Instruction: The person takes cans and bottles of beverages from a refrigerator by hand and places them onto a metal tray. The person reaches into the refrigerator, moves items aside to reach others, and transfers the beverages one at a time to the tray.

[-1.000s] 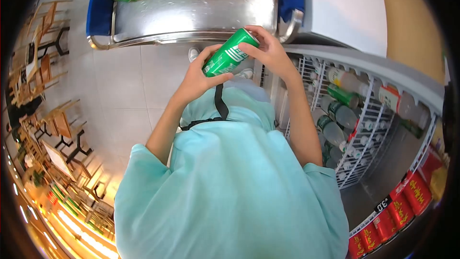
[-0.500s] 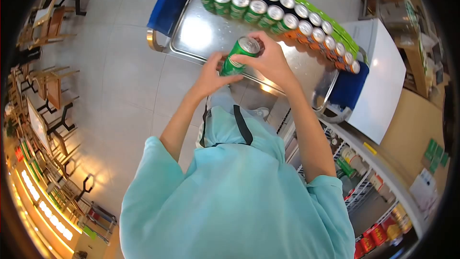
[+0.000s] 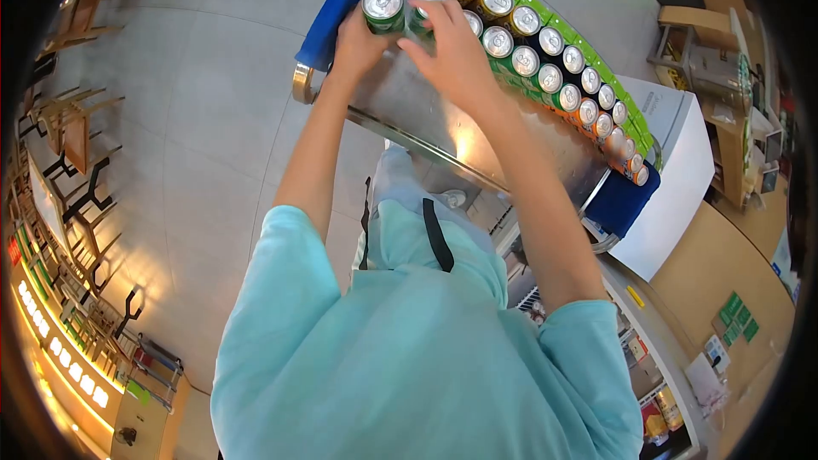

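Note:
My left hand (image 3: 361, 49) is wrapped round a green drink can (image 3: 383, 7) at the left end of the metal tray (image 3: 400, 89). The can stands upright, its silver lid facing up. Just right of it, my right hand (image 3: 456, 55) has thumb and fingers spread apart, with fingertips over the edge of another green can (image 3: 423, 21). Two rows of cans, green, orange and dark, run along the tray's far side, and my right hand hides part of the near row.
A green strip (image 3: 558, 21) edges the tray behind the cans. Blue cloths (image 3: 345, 13) cover its end handles. To the right are a white cabinet (image 3: 673, 170) and a counter with shelves below. Wooden chairs (image 3: 77, 132) stand at the left on the tiled floor.
Both hands have moved forward and left from the tray's near edge to the left end of the can rows. The left hand carries the green can; the right has let go of it.

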### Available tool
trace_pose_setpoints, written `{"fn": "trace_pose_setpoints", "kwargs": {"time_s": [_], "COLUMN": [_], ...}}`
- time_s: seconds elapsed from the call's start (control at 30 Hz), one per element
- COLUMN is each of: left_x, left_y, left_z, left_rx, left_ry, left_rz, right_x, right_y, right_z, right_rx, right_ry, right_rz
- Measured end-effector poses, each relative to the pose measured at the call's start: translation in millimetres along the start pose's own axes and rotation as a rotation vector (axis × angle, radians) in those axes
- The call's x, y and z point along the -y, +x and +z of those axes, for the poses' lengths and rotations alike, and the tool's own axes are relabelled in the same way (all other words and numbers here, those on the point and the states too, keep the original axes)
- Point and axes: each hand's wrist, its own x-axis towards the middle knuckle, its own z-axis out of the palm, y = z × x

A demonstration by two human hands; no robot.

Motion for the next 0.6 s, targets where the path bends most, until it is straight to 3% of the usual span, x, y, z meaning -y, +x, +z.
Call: {"fn": "trace_pose_setpoints", "kwargs": {"time_s": [0.1, 0.23, 0.3, 0.4, 0.53, 0.6], "left_x": [5, 19, 26, 25, 49, 74], "left_y": [19, 34, 42, 51, 60, 64], "left_z": [10, 29, 37, 37, 37, 38], "left_rx": [0.064, 0.069, 0.069, 0.157, 0.303, 0.366], "left_ry": [-0.009, 0.06, 0.048, -0.002, 0.083, 0.197], "left_rz": [-0.12, -0.095, -0.102, -0.125, -0.169, -0.241], "right_x": [-9, -47, -53, -91, -72, -78], "right_y": [-56, -188, -259, -396, -510, -587], "right_z": [-13, -23, -32, -33, -29, 10], "right_rx": [0.01, 0.027, -0.075, -0.279, -0.47, -0.493], "right_ry": [0.171, 0.052, 0.195, 0.133, 0.201, 0.131], "right_rz": [0.213, 0.514, 0.799, 1.018, 1.407, 1.435]}}
